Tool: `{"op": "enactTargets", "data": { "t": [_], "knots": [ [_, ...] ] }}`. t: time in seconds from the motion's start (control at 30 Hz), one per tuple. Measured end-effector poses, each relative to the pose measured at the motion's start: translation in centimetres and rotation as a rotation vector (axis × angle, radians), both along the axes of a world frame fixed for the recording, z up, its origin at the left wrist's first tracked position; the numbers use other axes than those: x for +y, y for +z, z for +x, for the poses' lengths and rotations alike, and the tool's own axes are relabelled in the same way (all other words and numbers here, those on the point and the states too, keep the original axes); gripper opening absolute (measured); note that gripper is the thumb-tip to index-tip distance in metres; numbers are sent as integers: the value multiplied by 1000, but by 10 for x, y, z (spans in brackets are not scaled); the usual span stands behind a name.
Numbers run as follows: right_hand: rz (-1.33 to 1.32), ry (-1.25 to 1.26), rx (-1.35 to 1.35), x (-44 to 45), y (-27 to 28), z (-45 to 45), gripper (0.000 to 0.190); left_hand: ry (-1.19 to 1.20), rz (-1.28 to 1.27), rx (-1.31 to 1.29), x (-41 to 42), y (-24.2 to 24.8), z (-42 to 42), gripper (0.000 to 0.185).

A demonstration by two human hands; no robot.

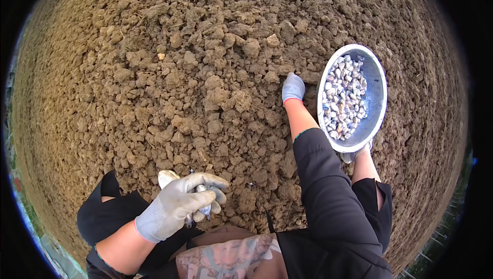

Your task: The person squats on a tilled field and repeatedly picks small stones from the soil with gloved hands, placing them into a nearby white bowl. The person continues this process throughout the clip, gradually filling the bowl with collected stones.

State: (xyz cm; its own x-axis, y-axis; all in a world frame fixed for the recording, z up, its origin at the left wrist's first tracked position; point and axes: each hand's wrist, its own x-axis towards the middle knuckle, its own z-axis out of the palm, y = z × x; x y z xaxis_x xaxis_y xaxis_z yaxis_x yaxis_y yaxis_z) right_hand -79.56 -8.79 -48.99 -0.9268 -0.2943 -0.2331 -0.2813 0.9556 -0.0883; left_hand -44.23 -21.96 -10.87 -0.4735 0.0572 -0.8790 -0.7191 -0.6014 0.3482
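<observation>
My left hand (188,202), in a soiled grey-white work glove, is curled around a few pale, blue-tinged garlic cloves (204,206) above my lap. My right hand (293,86), gloved the same way, reaches down onto the loose brown soil (215,98). Its fingertips are hidden against the clods, so whether they hold anything does not show. Just right of that hand, an oval-looking metal basin (375,98) holds many whitish and bluish cloves (344,94), heaped toward its left side.
Rough clods cover the ground on all sides. My shoes, one left (166,177) and one right (347,157), stand on the soil, the right one partly under the basin's near edge. A small yellowish stone (161,56) lies further ahead. Greenery borders the field at the picture's rim.
</observation>
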Motion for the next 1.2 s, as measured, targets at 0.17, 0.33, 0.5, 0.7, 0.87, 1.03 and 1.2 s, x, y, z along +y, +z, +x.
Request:
{"op": "enactTargets", "data": {
  "t": [0.17,0.33,0.5,0.7,0.87,1.03,1.2],
  "knots": [
    [-2,-7,11,-6,7,7,18,148,-40,37,-11,25,-16,34],
    [14,44,127,-12,2,-3,21,427,-201,305,-16,38,-18,42],
    [-48,83,103,-8,-11,-4,21,327,-386,275,-9,42,-22,49],
    [22,-69,-204,-8,36,0,28,497,-47,380,-18,35,4,43],
    [-463,145,-287,3,139,78,33,314,-265,398,-3,38,20,54],
    [-1426,362,-1120,2,308,210,39,260,-249,361,6,18,33,54],
    [-1362,342,-1237,0,334,256,37,172,-289,408,10,-7,43,40]
  ]
}}
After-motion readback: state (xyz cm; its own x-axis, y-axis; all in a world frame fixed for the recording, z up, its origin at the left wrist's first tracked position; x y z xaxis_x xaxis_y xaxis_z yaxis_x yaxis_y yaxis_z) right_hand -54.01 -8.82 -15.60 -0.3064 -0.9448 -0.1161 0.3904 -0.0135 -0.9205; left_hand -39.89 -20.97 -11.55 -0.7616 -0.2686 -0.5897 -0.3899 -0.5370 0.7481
